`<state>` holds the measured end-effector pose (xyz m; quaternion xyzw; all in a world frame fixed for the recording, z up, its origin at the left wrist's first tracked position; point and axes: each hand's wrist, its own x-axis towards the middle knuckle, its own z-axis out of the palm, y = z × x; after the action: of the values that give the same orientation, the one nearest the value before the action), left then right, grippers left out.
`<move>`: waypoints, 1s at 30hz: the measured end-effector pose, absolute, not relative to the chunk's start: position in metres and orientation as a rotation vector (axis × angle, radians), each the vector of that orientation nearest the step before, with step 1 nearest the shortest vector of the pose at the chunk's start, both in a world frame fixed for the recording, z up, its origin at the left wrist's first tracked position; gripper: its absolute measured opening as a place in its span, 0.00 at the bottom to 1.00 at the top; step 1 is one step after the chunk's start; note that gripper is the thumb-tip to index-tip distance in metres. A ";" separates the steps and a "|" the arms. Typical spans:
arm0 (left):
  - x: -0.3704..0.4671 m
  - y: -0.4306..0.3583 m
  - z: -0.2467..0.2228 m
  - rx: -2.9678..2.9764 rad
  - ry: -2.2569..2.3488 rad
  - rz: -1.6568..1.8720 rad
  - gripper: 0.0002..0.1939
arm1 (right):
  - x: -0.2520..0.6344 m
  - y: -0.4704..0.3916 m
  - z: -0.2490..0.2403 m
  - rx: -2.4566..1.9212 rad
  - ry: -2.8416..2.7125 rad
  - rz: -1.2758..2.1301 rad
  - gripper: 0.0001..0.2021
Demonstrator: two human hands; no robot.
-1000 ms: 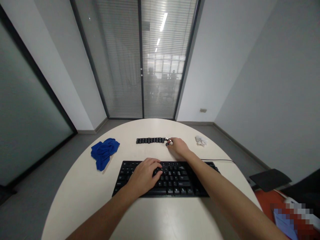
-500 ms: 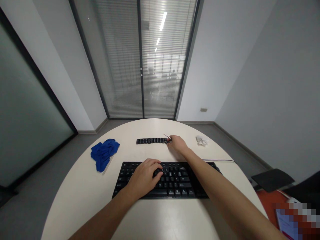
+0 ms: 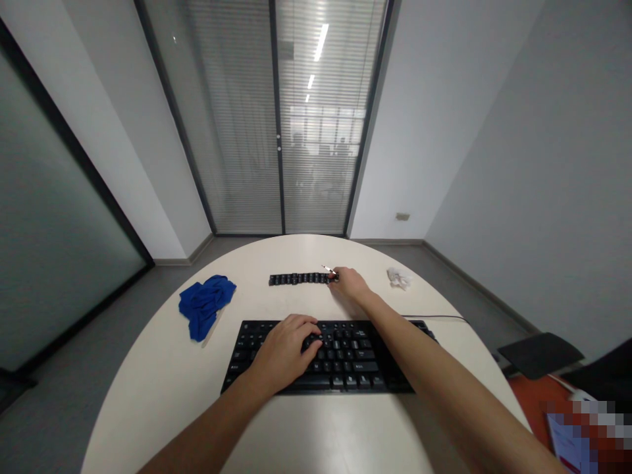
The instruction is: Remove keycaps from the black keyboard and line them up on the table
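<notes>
A black keyboard (image 3: 306, 382) lies across the front of the table, with some of its keys hidden under my hands and forearm. My left hand (image 3: 286, 345) rests over the keyboard's left-middle keys, thumb and fingers apart, holding nothing that I can see. Beyond it, several loose black keycaps (image 3: 296, 278) stand in a line. At the right end of that line, my right hand (image 3: 349, 283) pinches a thin shiny metal tool (image 3: 328, 268), which sticks out up and to the left. Its fingertips are at the last keycap; whether they grip it, I cannot tell.
A crumpled blue cloth (image 3: 207, 303) lies at the table's left, with a thin pale stick (image 3: 212, 329) beside it. Crumpled white tissue (image 3: 397, 278) is at the right. The keyboard's cable (image 3: 439, 317) runs off the right edge of the round table (image 3: 162, 395).
</notes>
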<state>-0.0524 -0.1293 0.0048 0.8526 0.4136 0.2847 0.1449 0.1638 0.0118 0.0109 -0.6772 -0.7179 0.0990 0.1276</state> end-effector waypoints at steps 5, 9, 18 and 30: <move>-0.052 -0.130 0.007 2.459 1.191 0.822 0.07 | 0.164 0.011 0.010 -1.952 -2.083 0.277 0.14; -0.053 -0.130 0.005 2.458 1.188 0.821 0.07 | 0.165 0.006 0.012 -1.908 -2.076 0.271 0.15; -0.055 -0.135 0.009 2.551 1.104 0.772 0.20 | 0.174 -0.038 0.045 -1.695 -1.977 0.283 0.26; -0.054 -0.136 0.008 2.606 1.145 0.660 0.19 | 0.175 -0.116 0.026 -1.385 -1.756 0.876 0.18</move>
<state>-0.0545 -0.1363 0.0076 0.8865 0.3896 0.2244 0.1098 0.1749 -0.1156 0.0263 -0.5377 -0.6817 0.3402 0.3612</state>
